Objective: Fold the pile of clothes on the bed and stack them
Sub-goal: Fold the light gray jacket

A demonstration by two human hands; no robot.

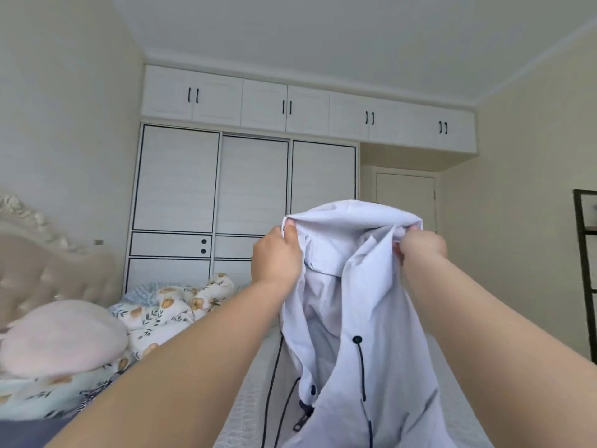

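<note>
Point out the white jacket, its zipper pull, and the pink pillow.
white jacket (371,302), head view, front panel.
zipper pull (298,425), head view, dark metal tab.
pink pillow (61,337), head view, top surface.

Two bare forearms are seen reaching forward from the bottom edge of the head view; no sleeves, cuffs or gloves are worn on the parts shown; the left hand (277,253) is seen from its back, with the thumbnail short and unpainted; the right hand (420,245) is seen from its back, its fingernails hidden; no rings, watch, bracelets or markings can be made out on either wrist.
</note>
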